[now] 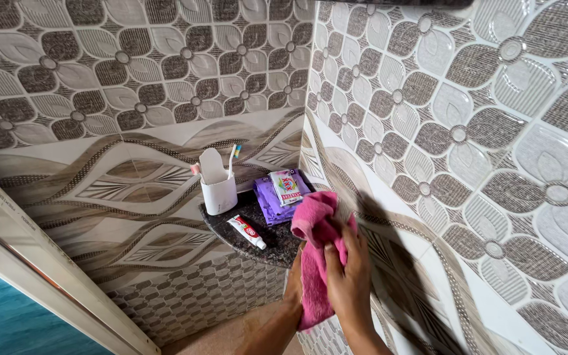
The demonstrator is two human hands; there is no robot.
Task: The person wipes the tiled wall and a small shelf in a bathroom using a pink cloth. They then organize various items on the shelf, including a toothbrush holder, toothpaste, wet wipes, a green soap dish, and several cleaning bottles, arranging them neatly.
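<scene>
My right hand (350, 279) grips a pink cloth (315, 246) and presses it against the tiled wall beside the corner shelf. My left hand (293, 279) sits behind the hanging part of the cloth, mostly hidden, at the shelf's front edge. The dark speckled stone shelf (277, 246) is fixed in the corner. On it stand a white toothbrush holder (219, 186) with toothbrushes, a small toothpaste tube (246, 232) lying flat, and purple sachets (274, 197) with a pink-and-white sachet (286, 187) on top.
Patterned brown and white tiles (468, 151) cover both walls meeting at the corner. A white door frame (27, 263) runs diagonally at lower left, with a blue surface (8, 322) beyond it.
</scene>
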